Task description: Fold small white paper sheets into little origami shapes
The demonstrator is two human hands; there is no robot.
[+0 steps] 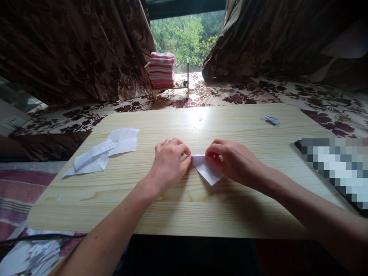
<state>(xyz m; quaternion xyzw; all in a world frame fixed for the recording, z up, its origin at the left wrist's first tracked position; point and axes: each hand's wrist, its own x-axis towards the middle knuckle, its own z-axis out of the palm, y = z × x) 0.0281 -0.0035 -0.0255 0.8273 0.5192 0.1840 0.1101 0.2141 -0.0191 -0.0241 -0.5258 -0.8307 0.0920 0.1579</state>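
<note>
White paper [211,175], thin and creased into a small piece whose point faces the near edge, lies between the two hands at the middle of the pale wood-grained table [100,211]. At the left end of its top edge, the left hand [189,156] has thumb and forefinger drawn together at the corner, with the other fingers loosely curled above the table. Opposite it, the right hand [209,155] has its fingers bent in and closed on the paper's top right part, covering much of that side; the exact place of its thumb is hard to make out.

The step in hand looks like folding: both hands seem to be setting or lining up a crease along the top edge. The next move, as I judge it, calls for keeping the two ends level and pressing the crease flat from one side to the other, without letting the pointed end twist. Whether the layers match under the right hand cannot be seen.

Well apart, toward the far right of the table, sits a compact, pale folded-paper piece [271,120]. On the left lie a loose pair of printed white paper strips [123,145] and, nearer, a half-folded white paper sheet [92,165], neither touched by a hand.
</note>
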